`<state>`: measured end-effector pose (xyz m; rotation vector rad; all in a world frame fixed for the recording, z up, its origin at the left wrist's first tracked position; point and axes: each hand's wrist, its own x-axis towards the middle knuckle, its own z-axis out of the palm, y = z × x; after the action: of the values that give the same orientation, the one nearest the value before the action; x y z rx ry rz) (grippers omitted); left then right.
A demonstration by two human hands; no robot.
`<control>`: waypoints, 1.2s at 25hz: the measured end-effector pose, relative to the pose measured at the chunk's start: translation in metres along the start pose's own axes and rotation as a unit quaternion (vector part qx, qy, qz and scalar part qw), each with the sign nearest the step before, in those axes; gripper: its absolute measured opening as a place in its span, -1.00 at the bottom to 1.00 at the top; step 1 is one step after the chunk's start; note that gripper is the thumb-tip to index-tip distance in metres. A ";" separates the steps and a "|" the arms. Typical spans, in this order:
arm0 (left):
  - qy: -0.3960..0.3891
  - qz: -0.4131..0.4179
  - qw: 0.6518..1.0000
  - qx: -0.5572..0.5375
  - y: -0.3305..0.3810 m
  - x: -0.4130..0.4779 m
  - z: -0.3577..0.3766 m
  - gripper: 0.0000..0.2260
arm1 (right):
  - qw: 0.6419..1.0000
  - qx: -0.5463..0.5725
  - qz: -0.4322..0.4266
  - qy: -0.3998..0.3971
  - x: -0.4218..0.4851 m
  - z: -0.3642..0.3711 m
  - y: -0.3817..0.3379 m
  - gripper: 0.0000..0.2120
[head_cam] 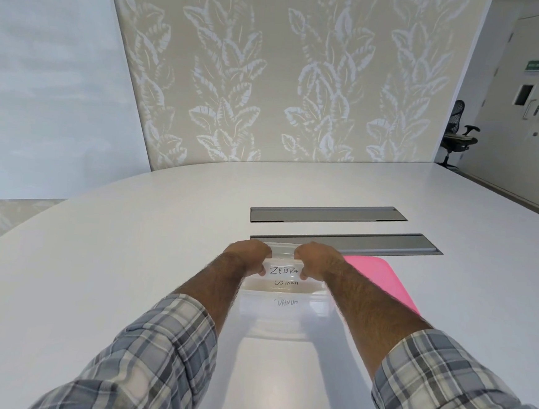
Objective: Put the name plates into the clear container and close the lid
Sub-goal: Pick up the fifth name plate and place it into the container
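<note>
A clear container point(280, 315) stands on the white table between my forearms. Both hands hold a white name plate point(283, 271) marked ZEBRA over its far end: my left hand point(248, 255) pinches the plate's left end, my right hand point(317, 260) its right end. Below it, inside the container, a second name plate point(285, 283) shows partly hidden writing, and a third name plate point(287, 302) is seen through the near wall. A pink lid point(381, 281) lies flat on the table just right of the container, partly behind my right forearm.
Two grey recessed cable hatches point(328, 214) point(387, 242) sit in the table beyond my hands. A leaf-patterned wall stands behind the table. An office chair point(459, 135) and double doors are at the far right.
</note>
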<state>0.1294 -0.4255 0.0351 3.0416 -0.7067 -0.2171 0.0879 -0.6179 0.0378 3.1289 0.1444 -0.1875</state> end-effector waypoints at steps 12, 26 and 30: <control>-0.013 0.010 0.999 0.030 -0.001 0.006 0.010 -0.51 | 1.000 -0.015 -0.008 -0.016 0.005 0.009 -0.002 -0.46; -0.017 0.001 0.999 0.041 0.001 0.004 0.014 -0.52 | 0.999 -0.031 -0.010 -0.018 0.007 0.017 -0.005 -0.47; -0.019 0.002 0.999 0.047 0.001 0.001 0.015 -0.53 | 0.999 -0.040 -0.012 -0.022 0.006 0.018 -0.006 -0.53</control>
<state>0.1278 -0.4266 0.0205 3.1324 -0.7458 -0.2479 0.0907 -0.6116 0.0197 3.0430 0.1844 -0.2437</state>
